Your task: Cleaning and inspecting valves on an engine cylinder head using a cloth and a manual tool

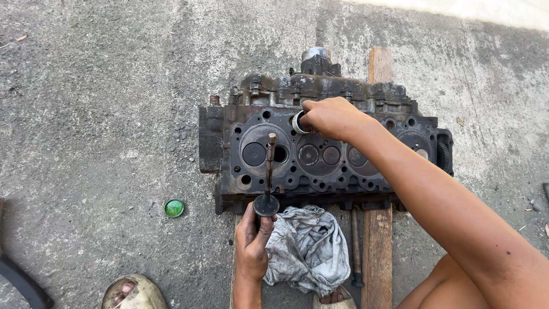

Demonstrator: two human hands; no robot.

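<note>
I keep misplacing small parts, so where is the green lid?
The green lid lies on the concrete, left of the cylinder head and the left hand.

The rough grey concrete floor (97, 86) carries a wooden plank (378, 252) running under the dark cylinder head (326, 154) beneath the right grip (331, 117), a crumpled grey rag (309, 246) just right of the left grip (254, 240), and a small green cap (174, 208) to that grip's left.
</note>
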